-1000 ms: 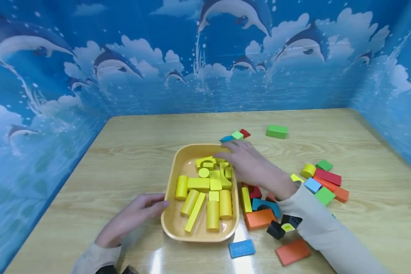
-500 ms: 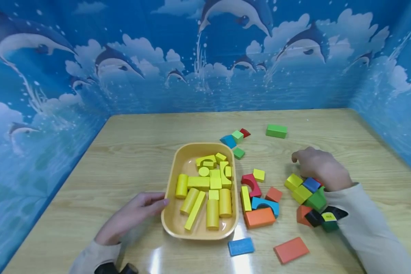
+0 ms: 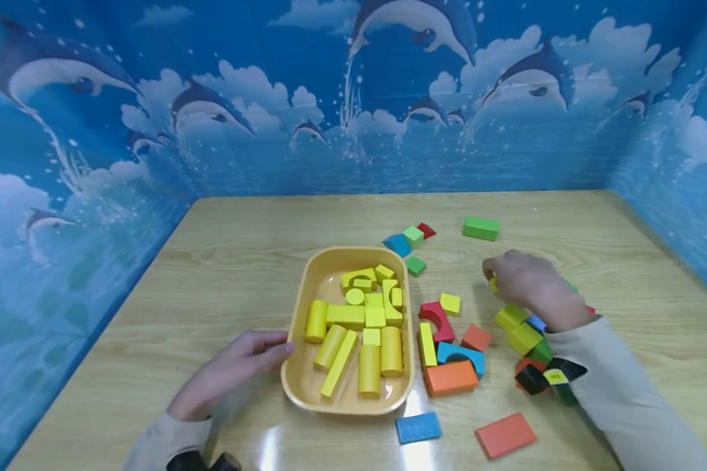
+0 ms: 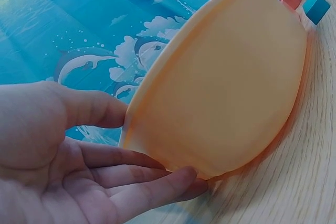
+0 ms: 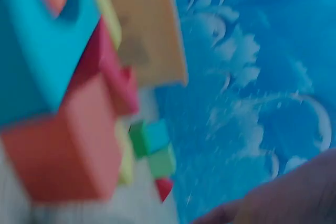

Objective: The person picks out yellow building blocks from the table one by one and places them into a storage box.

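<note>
A tan plastic tray point(image 3: 297, 386) on the table holds several yellow blocks, among them a cylinder point(image 3: 369, 371) and a long bar point(image 3: 338, 364). My left hand point(image 3: 241, 363) grips its left side. In the left wrist view the thumb point(image 4: 102, 109) is at the rim and the fingers point(image 4: 152, 187) lie along the lower outer wall. Right of the tray, my right hand point(image 3: 524, 284) pinches a yellow block point(image 3: 493, 284), mostly hidden by the fingers, above a pile with yellow blocks point(image 3: 511, 318). The right wrist view is blurred and shows only part of that hand.
Beside the tray lie a red arch point(image 3: 438, 322), a blue arch point(image 3: 462, 356), an orange block point(image 3: 451, 378) and a yellow cube point(image 3: 450, 304). Nearer are a blue block point(image 3: 418, 427) and a red-orange block point(image 3: 505, 436). A green block point(image 3: 480, 228) lies at the back. A dolphin-print curtain point(image 3: 353, 98) surrounds the table.
My right hand has left the tray's far right corner, where a yellow block now lies, and moved right to the pile. It now comes back slightly left with a yellow block. The left hand stays.
</note>
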Available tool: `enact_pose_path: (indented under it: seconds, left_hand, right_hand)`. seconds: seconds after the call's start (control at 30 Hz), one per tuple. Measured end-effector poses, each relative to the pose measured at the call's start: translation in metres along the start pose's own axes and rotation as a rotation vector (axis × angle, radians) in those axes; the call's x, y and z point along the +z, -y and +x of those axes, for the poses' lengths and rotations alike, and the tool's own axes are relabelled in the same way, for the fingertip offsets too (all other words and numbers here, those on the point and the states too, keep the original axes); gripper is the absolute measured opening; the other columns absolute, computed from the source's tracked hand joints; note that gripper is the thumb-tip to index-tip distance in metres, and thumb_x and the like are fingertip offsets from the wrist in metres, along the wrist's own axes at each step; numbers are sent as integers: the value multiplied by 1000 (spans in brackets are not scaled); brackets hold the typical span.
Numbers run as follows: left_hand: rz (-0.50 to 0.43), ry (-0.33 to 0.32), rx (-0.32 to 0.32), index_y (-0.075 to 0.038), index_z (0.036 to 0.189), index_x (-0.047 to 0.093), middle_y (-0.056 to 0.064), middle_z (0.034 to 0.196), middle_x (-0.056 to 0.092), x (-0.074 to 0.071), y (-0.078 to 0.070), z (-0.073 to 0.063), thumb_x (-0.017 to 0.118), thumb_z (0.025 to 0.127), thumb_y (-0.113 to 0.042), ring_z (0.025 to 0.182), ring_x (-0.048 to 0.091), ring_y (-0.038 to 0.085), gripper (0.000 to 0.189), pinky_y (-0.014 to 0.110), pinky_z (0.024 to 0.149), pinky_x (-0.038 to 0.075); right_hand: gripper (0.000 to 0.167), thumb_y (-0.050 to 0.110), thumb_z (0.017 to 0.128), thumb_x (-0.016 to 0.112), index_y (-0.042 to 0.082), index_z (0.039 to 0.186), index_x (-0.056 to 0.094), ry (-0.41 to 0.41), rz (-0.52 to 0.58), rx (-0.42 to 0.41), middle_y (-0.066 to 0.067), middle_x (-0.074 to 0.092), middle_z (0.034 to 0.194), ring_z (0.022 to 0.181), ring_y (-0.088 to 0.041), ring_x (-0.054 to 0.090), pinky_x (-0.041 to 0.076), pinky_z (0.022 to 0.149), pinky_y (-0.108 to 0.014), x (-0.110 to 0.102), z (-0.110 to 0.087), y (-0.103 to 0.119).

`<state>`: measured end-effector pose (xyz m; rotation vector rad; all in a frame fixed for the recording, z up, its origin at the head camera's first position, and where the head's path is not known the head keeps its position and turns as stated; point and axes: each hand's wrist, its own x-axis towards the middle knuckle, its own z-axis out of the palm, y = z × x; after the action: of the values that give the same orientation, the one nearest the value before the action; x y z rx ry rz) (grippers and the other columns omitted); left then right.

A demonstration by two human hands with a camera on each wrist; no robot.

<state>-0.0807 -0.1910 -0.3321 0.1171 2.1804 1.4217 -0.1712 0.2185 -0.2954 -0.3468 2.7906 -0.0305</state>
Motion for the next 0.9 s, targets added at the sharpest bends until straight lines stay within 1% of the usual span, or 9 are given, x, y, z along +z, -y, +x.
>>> enact_pose_path:
  seconds: [0.13, 0.2, 0.27, 0.37, 0.43, 0.47, 0.57, 0.7, 0.9]
  left_hand:
    - [0, 6, 3, 6, 136, 49, 20, 133, 56, 0, 1, 0, 54, 98, -37, 115, 59, 27, 58, 49, 102, 44]
    - [1, 8, 4, 6, 136, 49, 20, 133, 56, 0, 0, 0, 54, 98, -37, 116, 59, 27, 57, 49, 102, 44]
    - [4, 12, 9, 6, 136, 48, 20, 134, 56, 0, 0, 0, 54, 99, -36, 116, 59, 28, 57, 49, 102, 44]
    - [10, 18, 13, 7, 136, 48, 21, 133, 56, 0, -1, 1, 53, 99, -35, 115, 59, 28, 56, 48, 101, 45]
    - [14, 19, 19, 7, 136, 48, 21, 133, 56, -1, -1, 1, 53, 99, -35, 115, 59, 28, 56, 47, 101, 46]
    - [11, 18, 22, 6, 136, 48, 21, 133, 56, -1, -1, 1, 53, 99, -35, 116, 59, 28, 56, 46, 101, 46]
    - [1, 26, 55, 7, 135, 49, 21, 133, 56, -1, 0, 1, 53, 100, -32, 117, 58, 28, 53, 45, 100, 46]
    - [-5, 38, 93, 9, 135, 48, 22, 133, 56, -1, 2, 1, 52, 100, -30, 117, 58, 29, 52, 44, 100, 47]
    - [4, 46, 118, 9, 135, 48, 22, 132, 57, -2, 2, -1, 51, 100, -29, 116, 59, 29, 52, 46, 100, 46]
  right_hand:
    - [38, -11, 88, 54, 10, 116, 69, -144, 71, -93, -19, 54, 104, 77, -26, 50, 43, 49, -27, -8, -2, 27]
    - [43, -15, 87, 49, 11, 115, 69, -235, 156, -196, -19, 51, 104, 76, -25, 49, 42, 50, -26, -9, -3, 38]
    - [39, -13, 91, 46, 10, 114, 69, -281, 295, -318, -16, 51, 105, 75, -22, 52, 45, 54, -26, -9, -3, 49]
    - [23, -2, 97, 50, 7, 112, 64, -224, 577, -485, -13, 55, 104, 72, -22, 61, 55, 64, -31, -8, -3, 67]
    - [14, 6, 98, 55, 7, 111, 62, -155, 744, -534, -10, 57, 107, 66, -23, 65, 58, 64, -37, -9, -2, 82]
    - [13, 9, 97, 58, 7, 109, 61, -138, 783, -542, -9, 58, 107, 63, -23, 65, 58, 62, -39, -9, -1, 89]
    - [17, 11, 92, 66, 8, 108, 62, -213, 686, -555, -6, 59, 110, 74, -20, 63, 57, 67, -39, -8, 7, 111]
    - [25, 6, 94, 61, 5, 119, 57, -292, 498, -585, -9, 63, 116, 94, -19, 57, 52, 79, -34, -5, 22, 135]
    - [30, 1, 95, 57, 0, 124, 54, -273, 420, -670, -13, 63, 117, 97, -18, 61, 54, 83, -30, 3, 40, 165]
